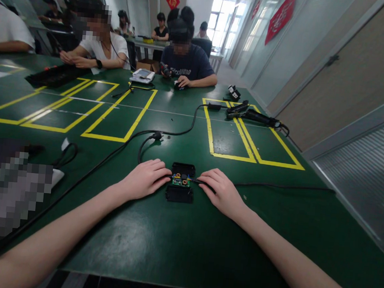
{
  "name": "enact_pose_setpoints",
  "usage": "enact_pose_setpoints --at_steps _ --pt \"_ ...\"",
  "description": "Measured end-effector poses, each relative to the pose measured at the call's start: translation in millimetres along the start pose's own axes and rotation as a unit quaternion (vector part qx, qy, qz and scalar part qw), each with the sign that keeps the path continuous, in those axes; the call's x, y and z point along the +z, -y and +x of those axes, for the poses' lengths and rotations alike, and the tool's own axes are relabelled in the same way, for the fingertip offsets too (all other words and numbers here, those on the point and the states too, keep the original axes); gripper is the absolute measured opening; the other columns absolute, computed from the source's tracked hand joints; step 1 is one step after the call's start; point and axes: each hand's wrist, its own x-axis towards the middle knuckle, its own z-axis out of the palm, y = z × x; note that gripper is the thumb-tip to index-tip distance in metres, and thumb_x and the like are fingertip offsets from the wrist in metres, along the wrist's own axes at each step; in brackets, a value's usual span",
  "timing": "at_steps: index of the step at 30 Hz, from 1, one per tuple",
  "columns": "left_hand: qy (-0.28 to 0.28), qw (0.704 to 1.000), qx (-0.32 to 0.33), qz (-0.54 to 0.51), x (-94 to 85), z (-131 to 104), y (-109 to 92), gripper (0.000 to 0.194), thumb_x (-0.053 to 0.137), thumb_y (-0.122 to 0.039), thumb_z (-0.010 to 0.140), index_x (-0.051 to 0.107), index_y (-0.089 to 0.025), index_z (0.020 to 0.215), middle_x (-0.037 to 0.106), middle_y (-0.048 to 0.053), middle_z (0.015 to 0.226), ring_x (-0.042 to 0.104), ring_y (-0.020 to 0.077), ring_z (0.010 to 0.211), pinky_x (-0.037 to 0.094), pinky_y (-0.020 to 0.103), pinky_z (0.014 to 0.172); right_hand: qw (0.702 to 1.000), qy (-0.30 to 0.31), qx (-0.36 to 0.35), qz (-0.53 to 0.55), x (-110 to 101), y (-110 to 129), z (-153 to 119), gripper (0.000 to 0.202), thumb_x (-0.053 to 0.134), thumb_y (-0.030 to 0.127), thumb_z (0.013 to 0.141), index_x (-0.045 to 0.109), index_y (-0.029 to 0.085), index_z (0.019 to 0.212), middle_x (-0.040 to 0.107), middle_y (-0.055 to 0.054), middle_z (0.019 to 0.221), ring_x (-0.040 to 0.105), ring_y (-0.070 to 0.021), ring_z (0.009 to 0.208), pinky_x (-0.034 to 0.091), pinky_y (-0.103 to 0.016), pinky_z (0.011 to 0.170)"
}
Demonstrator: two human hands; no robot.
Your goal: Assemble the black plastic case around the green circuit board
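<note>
A small green circuit board (181, 180) with copper coils lies in front of me between two black plastic case halves, an upper one (183, 168) and a lower one (179, 194). My left hand (148, 178) pinches the black cable at the board's left end. From behind that hand a power cord (141, 150) curves up to a plug (157, 136). On the other side, my right hand (220, 189) has its fingers closed on the black cable (282, 186) that runs off to the right. Thin coloured wires show between the board and the right fingertips.
A long black cable (106, 156) crosses the green table (169, 245) to an inline box (214, 106). Beyond lie yellow tape frames (231, 157), a black tool-like object (258, 117) and a white device (142, 76). Co-workers sit opposite; one person (185, 63) handles a dark tool.
</note>
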Motion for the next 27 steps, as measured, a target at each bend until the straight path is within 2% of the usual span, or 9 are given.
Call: enact_pose_setpoints --at_steps 5,10,15,21,27 --pt "-0.027 0.999 0.008 -0.022 -7.6 0.2 -3.5 0.032 0.040 -0.031 0.111 0.068 -0.015 0.108 0.067 0.006 0.085 0.062 0.0174 0.077 0.051 0.028 0.068 1.000 -0.026 -0.007 -0.012 -4.4 2.8 -1.4 0.025 0.044 0.024 0.110 0.068 0.018 0.117 0.073 -0.008 0.092 0.071 -0.0190 0.079 0.057 -0.030 0.068" --pt "-0.055 0.996 0.038 -0.052 -13.7 -0.8 -8.7 0.028 0.044 -0.027 0.107 0.068 -0.015 0.098 0.064 0.003 0.076 0.059 0.0136 0.065 0.043 0.025 0.058 0.997 -0.019 -0.068 -0.008 -12.9 7.0 -2.2 0.028 0.041 0.026 0.112 0.066 0.014 0.111 0.072 -0.006 0.084 0.068 -0.0147 0.069 0.050 -0.025 0.060" --pt "-0.014 0.995 0.042 -0.088 -13.0 -3.1 -11.2 0.024 0.049 -0.027 0.100 0.067 -0.017 0.088 0.063 0.000 0.071 0.058 0.0123 0.059 0.038 0.025 0.053 0.996 0.032 -0.082 0.009 -13.8 8.3 -2.8 0.031 0.041 0.030 0.113 0.067 0.015 0.106 0.070 -0.005 0.082 0.068 -0.0130 0.067 0.047 -0.023 0.059" --pt "0.047 0.993 -0.003 -0.106 -7.4 -2.6 -7.9 0.021 0.051 -0.028 0.096 0.068 -0.018 0.088 0.067 0.001 0.074 0.060 0.0125 0.060 0.040 0.023 0.056 0.997 0.062 -0.053 0.014 -10.8 7.2 -3.8 0.030 0.043 0.030 0.112 0.068 0.015 0.109 0.073 -0.006 0.086 0.070 -0.0136 0.071 0.049 -0.024 0.060" --pt "0.039 0.993 -0.008 -0.114 -5.4 -1.3 -5.3 0.021 0.052 -0.027 0.097 0.068 -0.018 0.089 0.067 0.000 0.075 0.059 0.0119 0.059 0.040 0.023 0.056 0.998 0.055 -0.039 0.018 -9.4 6.9 -5.4 0.030 0.043 0.030 0.112 0.069 0.015 0.110 0.074 -0.006 0.088 0.070 -0.0133 0.071 0.049 -0.023 0.060"
